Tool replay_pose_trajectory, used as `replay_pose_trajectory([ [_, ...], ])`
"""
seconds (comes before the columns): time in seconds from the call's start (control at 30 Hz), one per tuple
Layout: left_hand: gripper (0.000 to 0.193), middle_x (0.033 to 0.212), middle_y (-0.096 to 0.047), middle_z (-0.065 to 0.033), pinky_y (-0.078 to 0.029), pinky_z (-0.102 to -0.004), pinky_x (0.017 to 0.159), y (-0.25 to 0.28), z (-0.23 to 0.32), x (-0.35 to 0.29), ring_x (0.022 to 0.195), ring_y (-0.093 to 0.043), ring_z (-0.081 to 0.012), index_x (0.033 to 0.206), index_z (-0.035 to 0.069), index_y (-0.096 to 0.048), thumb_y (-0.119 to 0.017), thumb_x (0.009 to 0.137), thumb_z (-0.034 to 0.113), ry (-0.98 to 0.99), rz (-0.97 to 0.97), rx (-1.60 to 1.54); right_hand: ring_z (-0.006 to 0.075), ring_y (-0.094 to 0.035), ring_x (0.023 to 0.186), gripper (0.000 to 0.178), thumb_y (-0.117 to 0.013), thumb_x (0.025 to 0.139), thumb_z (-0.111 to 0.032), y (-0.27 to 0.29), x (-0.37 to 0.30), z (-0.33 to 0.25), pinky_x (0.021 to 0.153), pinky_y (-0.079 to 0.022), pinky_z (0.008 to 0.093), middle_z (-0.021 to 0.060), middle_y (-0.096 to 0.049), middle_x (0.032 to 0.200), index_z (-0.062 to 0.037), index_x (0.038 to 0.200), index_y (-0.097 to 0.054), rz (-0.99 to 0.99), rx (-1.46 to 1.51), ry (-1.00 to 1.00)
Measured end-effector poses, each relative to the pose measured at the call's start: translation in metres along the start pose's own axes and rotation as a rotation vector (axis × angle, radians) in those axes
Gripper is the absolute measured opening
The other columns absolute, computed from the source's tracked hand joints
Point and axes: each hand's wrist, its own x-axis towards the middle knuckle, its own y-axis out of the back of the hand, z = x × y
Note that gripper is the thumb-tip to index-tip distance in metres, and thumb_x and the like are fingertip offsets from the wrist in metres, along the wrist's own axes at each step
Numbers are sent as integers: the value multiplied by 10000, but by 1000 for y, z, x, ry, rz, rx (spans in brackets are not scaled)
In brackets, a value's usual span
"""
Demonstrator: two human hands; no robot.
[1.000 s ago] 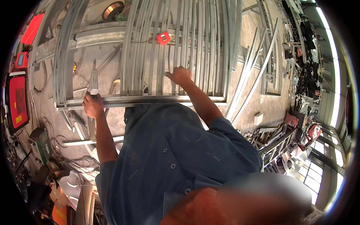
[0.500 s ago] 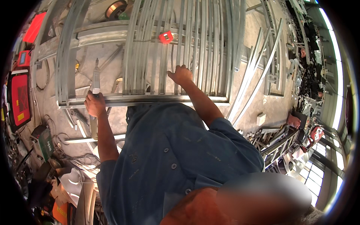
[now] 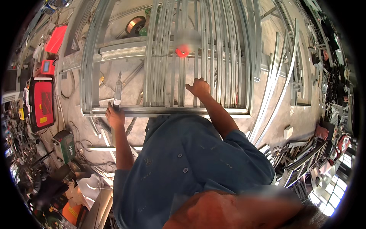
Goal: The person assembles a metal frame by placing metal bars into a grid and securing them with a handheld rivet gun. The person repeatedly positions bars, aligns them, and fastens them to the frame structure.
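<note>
While gripping the white rear end of a grey handheld tool (image 3: 118,91) in the left hand (image 3: 115,115), holds it at the left part of the near rail of a steel frame (image 3: 167,112), with the narrow tip directed away ahead of the fingers. Has the left fingers folded closely around that end; cannot tell whether also touching the rail. Holds the right hand (image 3: 199,88) out over long steel bars (image 3: 164,76), with fingers bent and thumb spread toward the left; cannot tell whether gripping a bar or only resting on one. Wears a blue shirt (image 3: 164,164), close to the frame, between the two hands. Ahead of the right fingers and slightly to their left, has a red tape measure (image 3: 182,52) over the bars, partly blurred. Behind the left fingers and to their left, has looped cables (image 3: 95,165) and a green box (image 3: 66,148). Well to the right of the right fingers, has bright metal strips (image 3: 262,108) and a small white block (image 3: 288,132). Far left of the left fingers, has a red and black machine (image 3: 41,105). Far ahead of the left fingers, has a spool of copper-coloured wire (image 3: 135,25).
</note>
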Motion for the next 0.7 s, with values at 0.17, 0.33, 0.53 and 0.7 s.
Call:
replay_pose_trajectory([
  [0.17,894,1390,-543,-151,-447,-542,1039,6,-1,-5,1258,-509,-405,1547,182,-370,-780,759,287,97,-79,44,412,-687,1016,683,-672,818,-637,-2,0,1,865,-565,512,244,-655,1125,-14,1096,-709,-3,-6,-24],
  [0.33,969,1446,-493,-146,-444,-557,1050,4,-31,-16,1303,-468,-413,1578,210,-310,-806,756,338,188,-113,104,418,-682,1039,711,-654,822,-635,8,-2,-2,888,-561,509,253,-652,1152,-2,1142,-697,-58,4,-23],
  [0.53,962,1383,-529,-196,-443,-548,1046,12,-31,-26,1241,-502,-446,1555,131,-354,-822,747,365,162,-50,57,424,-669,1075,712,-646,826,-631,9,-4,-3,912,-550,514,263,-643,1183,1,1151,-696,-69,2,-29],
  [0.7,964,1323,-543,-228,-443,-550,1025,20,-2,-28,1182,-515,-451,1534,85,-373,-843,718,286,11,62,-43,416,-670,1071,697,-667,818,-627,8,-9,3,893,-559,508,239,-645,1180,-9,1139,-699,-25,1,-47],
])
